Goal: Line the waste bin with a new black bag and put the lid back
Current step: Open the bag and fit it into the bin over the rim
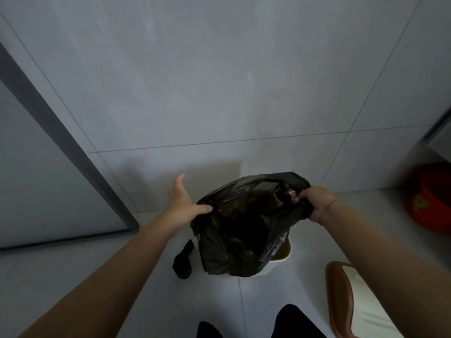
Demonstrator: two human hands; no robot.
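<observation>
Head view, left to right. A dark door frame [61,142] runs diagonally down the left side to the tiled floor [73,276]. The left hand [181,203] is spread wide, fingers extended toward the wall; only its thumb touches the left edge of the black bag's mouth, and whether it pinches the film cannot be told. Below it, a roll of black bags [183,261] lies on the floor just beside the bin's left side. The black bag [244,228] hangs open at centre, its mouth held up between the two hands and its lower part draped over and into the white waste bin [284,250], of which only the right rim and front wall show. The right hand [314,202] is closed in a fist around the bag's right edge. The lid [341,298], white with a brown rim, lies on the floor near the lower right corner. A red bucket [429,198], blurred, stands at the right edge.
</observation>
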